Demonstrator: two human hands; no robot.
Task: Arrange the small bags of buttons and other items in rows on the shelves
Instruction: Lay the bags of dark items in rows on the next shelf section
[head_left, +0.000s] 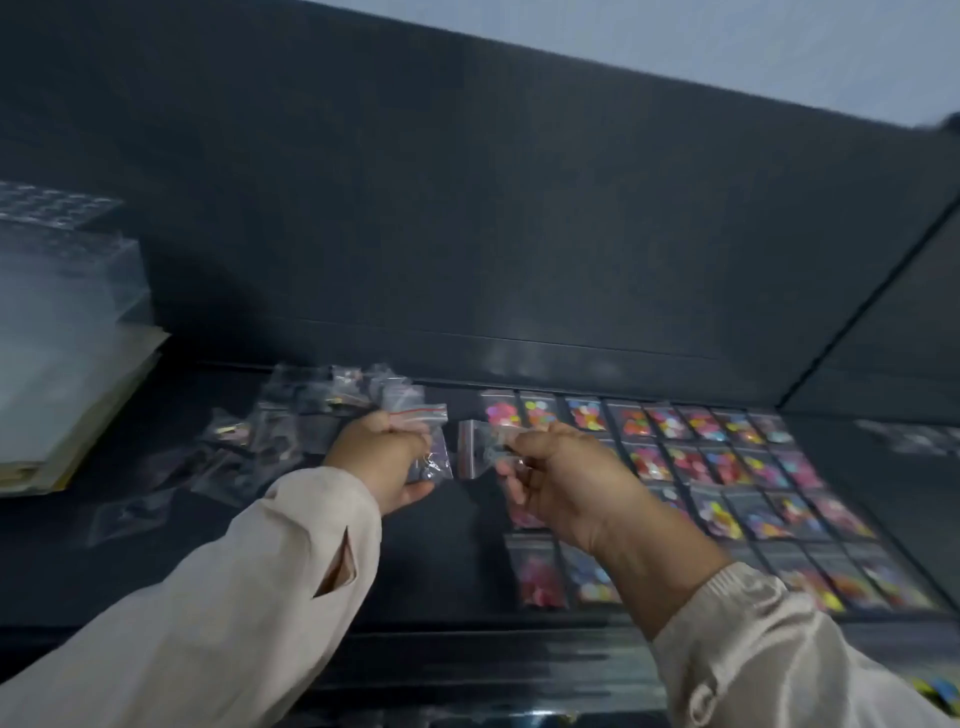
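A: Left grip (382, 457)?
B: Clenched on a small clear bag (434, 452) with a red zip strip, thumb on top and fingers curled beneath. It is held above the dark shelf (447, 525).
A: Right grip (566, 483)?
B: Pinching a second clear bag (480, 449) by its edge. The two bags hang just beside each other with a narrow gap between. Contents too blurred to read.
A: Position of the sorted stock?
B: Rows of button bags (727, 457) lie flat on the shelf's right half, edge to edge, with bright mixed colours inside. The right grip partly covers the nearest columns.
A: Unsorted?
B: A loose heap of clear bags (317, 415) lies at the rear left, behind the left grip, overlapping and tilted. A few strays lie nearer the front.
A: Other items?
B: A stack of clear plastic sheets (67, 364) sits at far left. Cream sleeves (249, 597) cover both arms.
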